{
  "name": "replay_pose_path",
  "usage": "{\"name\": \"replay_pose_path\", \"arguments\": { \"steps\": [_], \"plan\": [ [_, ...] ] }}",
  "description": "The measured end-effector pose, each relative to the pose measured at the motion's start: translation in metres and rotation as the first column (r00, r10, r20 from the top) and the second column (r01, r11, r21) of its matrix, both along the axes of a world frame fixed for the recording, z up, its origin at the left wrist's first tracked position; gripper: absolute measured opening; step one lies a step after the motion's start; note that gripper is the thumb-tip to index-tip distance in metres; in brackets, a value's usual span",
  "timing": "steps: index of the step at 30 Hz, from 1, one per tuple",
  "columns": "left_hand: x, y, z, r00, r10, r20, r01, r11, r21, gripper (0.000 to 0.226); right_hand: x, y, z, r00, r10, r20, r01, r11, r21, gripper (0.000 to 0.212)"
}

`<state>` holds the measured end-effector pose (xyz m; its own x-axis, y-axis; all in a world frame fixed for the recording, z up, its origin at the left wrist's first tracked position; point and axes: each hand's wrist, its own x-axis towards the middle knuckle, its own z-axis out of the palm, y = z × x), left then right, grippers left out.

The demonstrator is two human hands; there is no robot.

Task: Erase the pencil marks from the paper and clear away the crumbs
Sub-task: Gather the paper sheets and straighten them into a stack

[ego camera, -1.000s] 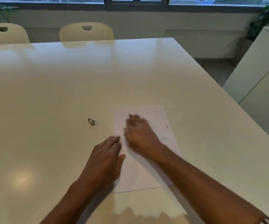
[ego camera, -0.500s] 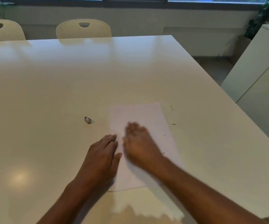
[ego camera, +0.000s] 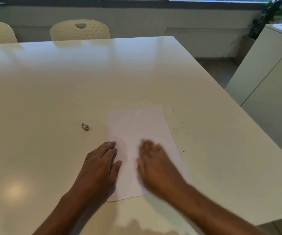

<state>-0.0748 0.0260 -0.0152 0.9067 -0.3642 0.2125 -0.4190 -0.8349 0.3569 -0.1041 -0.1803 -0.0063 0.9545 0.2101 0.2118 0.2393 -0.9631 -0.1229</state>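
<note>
Room: a window strip is seen along the far wall, with a white cabinet (ego camera: 264, 92) at the right and two perforated chairs (ego camera: 80, 30) behind the table.
Table (ego camera: 69, 85): a glossy white top is seen filling most of the view.
Paper (ego camera: 136, 126): laid flat near the front edge, lengthwise away from the viewer.
Left hand (ego camera: 99, 167): laid flat with straight fingers, pressed on the paper's left edge.
Right hand (ego camera: 155, 165): blurred, fingers extended flat over the paper's lower right; nothing is grasped.
Eraser (ego camera: 85, 127): a small stub, left of the paper, apart from it.
Crumbs (ego camera: 175, 128): scattered on the table just right of the paper.
</note>
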Motion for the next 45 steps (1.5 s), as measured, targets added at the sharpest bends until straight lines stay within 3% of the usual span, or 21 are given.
{"name": "replay_pose_path", "arguments": {
  "steps": [2,4,9,11,13,16,18,22,24,26,28,30,33,36,39,45],
  "plan": [
    [0.002,0.000,-0.002,1.000,-0.010,-0.002,0.010,1.000,0.016,0.050,-0.030,0.016,-0.002,0.987,0.143,-0.075,-0.142,0.990,0.017,0.061],
    [0.002,0.001,-0.003,1.000,-0.009,-0.008,0.010,1.000,0.021,0.051,-0.025,-0.001,-0.006,0.988,0.136,-0.076,-0.138,0.990,-0.018,0.062],
    [0.001,0.001,-0.003,1.000,0.009,-0.014,-0.009,1.000,-0.003,0.053,0.027,-0.085,-0.011,0.955,-0.276,-0.109,0.275,0.961,-0.025,0.066],
    [0.001,0.000,-0.003,1.000,0.011,-0.020,-0.011,1.000,0.001,0.052,0.024,-0.087,-0.004,0.947,-0.320,-0.022,0.319,0.947,-0.019,0.065],
    [0.001,0.000,-0.003,1.000,0.018,-0.023,-0.018,1.000,-0.004,0.052,-0.001,-0.057,-0.003,0.982,-0.164,0.091,0.169,0.984,-0.051,0.057],
    [0.000,-0.001,-0.002,1.000,0.017,-0.022,-0.017,1.000,0.000,0.054,-0.051,-0.012,-0.006,0.995,0.095,-0.031,-0.096,0.994,-0.053,0.058],
    [0.000,-0.001,-0.003,1.000,0.014,-0.019,-0.015,1.000,-0.008,0.054,-0.049,-0.024,-0.010,0.993,0.100,-0.068,-0.104,0.993,-0.058,0.060],
    [0.001,0.000,-0.004,1.000,0.005,-0.023,-0.005,1.000,-0.018,0.055,-0.013,-0.090,-0.012,0.971,-0.221,-0.088,0.216,0.974,-0.071,0.067],
    [0.001,0.000,-0.003,1.000,0.008,-0.027,-0.009,1.000,-0.023,0.054,-0.009,-0.094,-0.005,0.958,-0.283,-0.050,0.279,0.957,-0.078,0.068],
    [0.001,-0.001,-0.003,1.000,0.019,-0.024,-0.020,0.999,-0.031,0.052,-0.023,-0.062,-0.003,0.989,-0.149,0.013,0.150,0.988,-0.044,0.064],
    [0.000,-0.001,-0.003,0.999,0.024,-0.021,-0.025,0.999,-0.032,0.050,-0.049,-0.025,-0.003,0.998,0.023,-0.053,-0.024,0.999,-0.029,0.060],
    [0.000,-0.001,-0.004,1.000,0.022,-0.022,-0.023,0.999,-0.025,0.049,-0.054,-0.023,-0.002,0.989,0.085,-0.125,-0.090,0.995,-0.038,0.062],
    [0.002,0.001,-0.005,0.999,0.015,-0.037,-0.016,0.999,-0.028,0.051,-0.025,-0.065,-0.006,0.989,-0.077,-0.129,0.071,0.996,-0.051,0.070],
    [0.000,-0.001,-0.004,0.999,0.024,-0.038,-0.025,0.999,-0.032,0.050,-0.001,-0.092,0.014,0.948,-0.280,-0.149,0.288,0.957,0.034,0.055],
    [-0.004,-0.003,-0.003,0.998,0.052,-0.026,-0.053,0.997,-0.048,0.048,0.012,-0.081,0.040,0.937,-0.318,-0.143,0.342,0.917,0.205,0.033],
    [-0.007,-0.004,-0.003,0.998,0.060,0.002,-0.060,0.997,-0.043,0.046,0.051,-0.050,0.059,0.858,-0.416,-0.301,0.467,0.877,0.117,0.032]
  ]
}}
